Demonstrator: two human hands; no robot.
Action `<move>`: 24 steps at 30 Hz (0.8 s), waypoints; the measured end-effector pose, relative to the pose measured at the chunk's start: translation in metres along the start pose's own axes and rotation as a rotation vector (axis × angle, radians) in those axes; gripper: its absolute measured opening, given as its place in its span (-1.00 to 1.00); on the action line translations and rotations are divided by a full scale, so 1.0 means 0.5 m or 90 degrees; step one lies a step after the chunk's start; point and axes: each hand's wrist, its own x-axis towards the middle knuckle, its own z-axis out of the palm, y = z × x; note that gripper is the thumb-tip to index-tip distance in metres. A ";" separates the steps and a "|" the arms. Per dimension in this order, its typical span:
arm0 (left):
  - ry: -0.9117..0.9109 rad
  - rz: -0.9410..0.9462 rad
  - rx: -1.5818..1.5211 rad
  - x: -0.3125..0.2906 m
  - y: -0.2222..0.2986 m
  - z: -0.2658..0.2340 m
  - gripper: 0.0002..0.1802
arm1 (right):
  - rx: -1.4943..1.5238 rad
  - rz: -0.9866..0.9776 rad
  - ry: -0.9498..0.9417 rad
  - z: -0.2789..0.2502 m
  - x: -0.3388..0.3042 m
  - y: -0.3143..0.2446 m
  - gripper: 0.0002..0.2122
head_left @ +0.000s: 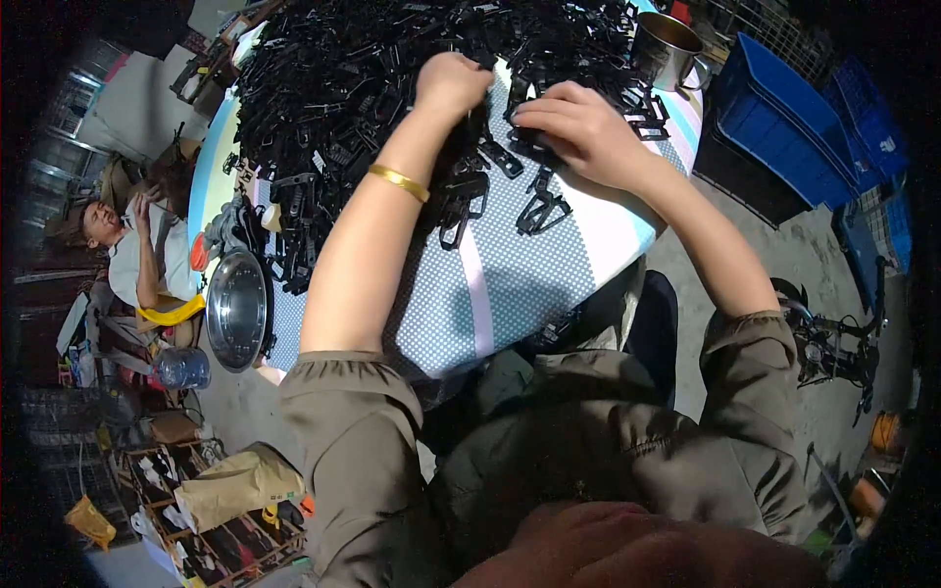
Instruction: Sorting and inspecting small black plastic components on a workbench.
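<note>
A big heap of black plastic clip-like parts (343,108) covers the far side of a table with a dotted cloth (529,294). My left hand (453,86), with a gold bangle on its wrist, is closed at the heap's near edge; what its fingers hold is hidden. To its right my right hand (580,129) curls its fingers and thumb over a black plastic part (524,110), partly covered by the hand. Several loose parts lie between and below the hands, one of them a black clip-like part (542,211) on the cloth.
A metal mug (667,54) stands at the table's far right, a steel bowl (235,309) at its left edge. Blue crates (784,118) are stacked at the right, above a bicycle (838,343). Another person (152,245) is at the left, above a loaded rack (225,529).
</note>
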 end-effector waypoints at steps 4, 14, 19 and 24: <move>0.014 0.004 -0.367 -0.047 -0.004 -0.059 -0.75 | -0.149 0.076 -0.170 0.013 0.020 0.004 -0.56; -0.214 -0.132 -0.709 -0.289 0.014 -0.090 -0.56 | -0.245 0.024 -0.236 -0.001 0.057 0.030 -0.67; -0.369 -0.119 -0.673 -0.332 0.019 -0.079 -0.57 | -0.091 -0.013 -0.288 0.011 0.051 0.005 -0.75; -0.450 -0.109 -0.700 -0.345 0.011 -0.050 -0.64 | -0.115 0.031 -0.396 0.003 0.064 0.015 -0.83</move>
